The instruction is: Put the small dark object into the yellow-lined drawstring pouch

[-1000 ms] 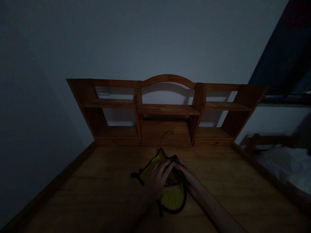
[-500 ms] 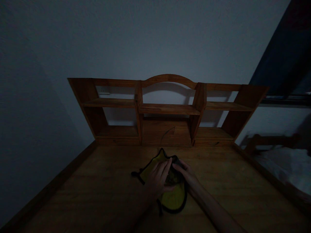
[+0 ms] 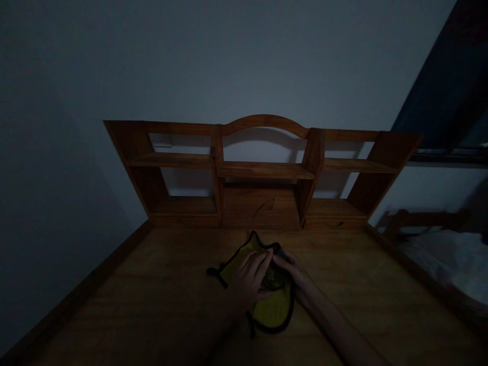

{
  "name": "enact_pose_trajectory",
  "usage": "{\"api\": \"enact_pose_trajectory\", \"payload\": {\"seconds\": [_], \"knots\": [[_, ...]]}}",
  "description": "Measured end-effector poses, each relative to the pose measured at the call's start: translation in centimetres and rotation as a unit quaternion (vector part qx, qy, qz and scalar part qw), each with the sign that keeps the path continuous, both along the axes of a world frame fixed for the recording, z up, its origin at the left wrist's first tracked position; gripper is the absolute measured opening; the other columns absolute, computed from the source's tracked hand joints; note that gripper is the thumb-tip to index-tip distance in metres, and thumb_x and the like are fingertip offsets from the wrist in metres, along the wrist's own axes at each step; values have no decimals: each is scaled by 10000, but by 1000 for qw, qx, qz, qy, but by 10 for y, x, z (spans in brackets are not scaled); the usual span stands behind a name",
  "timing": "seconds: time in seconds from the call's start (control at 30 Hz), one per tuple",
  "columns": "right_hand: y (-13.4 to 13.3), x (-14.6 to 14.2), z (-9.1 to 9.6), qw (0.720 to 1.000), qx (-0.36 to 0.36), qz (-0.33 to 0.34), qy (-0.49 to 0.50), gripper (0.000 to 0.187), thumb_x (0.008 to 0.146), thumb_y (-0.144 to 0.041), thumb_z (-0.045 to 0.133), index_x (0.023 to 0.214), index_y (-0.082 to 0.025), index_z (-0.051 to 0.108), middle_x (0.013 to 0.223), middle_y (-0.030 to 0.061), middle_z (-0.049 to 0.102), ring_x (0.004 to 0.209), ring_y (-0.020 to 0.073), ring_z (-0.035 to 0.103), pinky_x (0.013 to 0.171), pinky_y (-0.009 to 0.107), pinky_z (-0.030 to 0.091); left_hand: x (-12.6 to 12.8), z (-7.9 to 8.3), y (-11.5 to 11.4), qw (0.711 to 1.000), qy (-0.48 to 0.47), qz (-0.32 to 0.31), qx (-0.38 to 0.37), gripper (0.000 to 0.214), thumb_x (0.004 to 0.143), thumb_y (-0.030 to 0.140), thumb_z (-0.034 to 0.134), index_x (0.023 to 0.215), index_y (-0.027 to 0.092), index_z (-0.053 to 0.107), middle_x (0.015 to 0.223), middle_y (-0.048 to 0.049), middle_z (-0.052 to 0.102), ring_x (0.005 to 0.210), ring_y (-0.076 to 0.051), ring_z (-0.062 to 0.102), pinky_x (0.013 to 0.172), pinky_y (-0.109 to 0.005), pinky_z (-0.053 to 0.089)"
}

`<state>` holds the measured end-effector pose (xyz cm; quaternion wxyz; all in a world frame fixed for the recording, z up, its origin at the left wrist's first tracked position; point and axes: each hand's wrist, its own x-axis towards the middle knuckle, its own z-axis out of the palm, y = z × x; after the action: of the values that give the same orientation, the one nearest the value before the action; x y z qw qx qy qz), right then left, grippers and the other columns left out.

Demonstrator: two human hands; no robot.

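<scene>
A yellow cloth piece with black edging (image 3: 272, 310) lies spread on the wooden desk, strap-like ends sticking out at its left and near side. My left hand (image 3: 249, 277) is over its middle, fingers bent together and fingertips at the far black edge. From the right, my right hand (image 3: 292, 265) pinches that dark, raised edge between thumb and fingers, close to the left fingertips. Between both hands sits a dark, crumpled part (image 3: 275, 278); dim light hides whether it is a fold or a separate thing.
A wooden shelf unit (image 3: 263, 170) with several compartments stands along the desk's back, against the wall. The desk top (image 3: 171, 284) has raised side edges. Beyond its right edge lies white bedding (image 3: 450, 259). A thin dark line, cord-like, rises behind the cloth.
The fingertips of both hands have shifted slightly at the black edge, and the dark part between them shows a little more. The cloth stays in nearly the same place.
</scene>
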<state>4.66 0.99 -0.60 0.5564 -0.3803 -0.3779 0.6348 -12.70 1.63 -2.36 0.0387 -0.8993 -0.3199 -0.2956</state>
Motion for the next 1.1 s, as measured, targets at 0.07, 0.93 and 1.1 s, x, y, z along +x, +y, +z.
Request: {"api": "enact_pose_trajectory", "payload": {"seconds": [0.07,0.93,1.1], "knots": [[0,-1,0,1000,-5,-8,-1,357,692,-345,773,1011,-212,684,961,41,721,901,245,660,885,391,468,0,0,-1,1000,-2,0,-6,942,786,528,616,1481,146,108,1346,-157,460,1253,-309,419,1060,-454,341],[-1,-5,-1,999,-19,4,36,307,771,-426,690,976,-198,706,968,53,724,917,224,655,883,346,460,2,-3,-3,997,-52,19,-59,1075,609,386,802,1461,166,184,1342,-137,464,1241,-301,433,1062,-449,358],[-1,-2,2,999,-20,32,30,289,755,-363,715,991,-196,702,950,49,728,888,227,663,855,340,470,3,-3,-2,999,-37,-7,-38,1076,628,404,795,1463,154,164,1327,-158,477,1238,-321,437,1047,-472,364]]}}
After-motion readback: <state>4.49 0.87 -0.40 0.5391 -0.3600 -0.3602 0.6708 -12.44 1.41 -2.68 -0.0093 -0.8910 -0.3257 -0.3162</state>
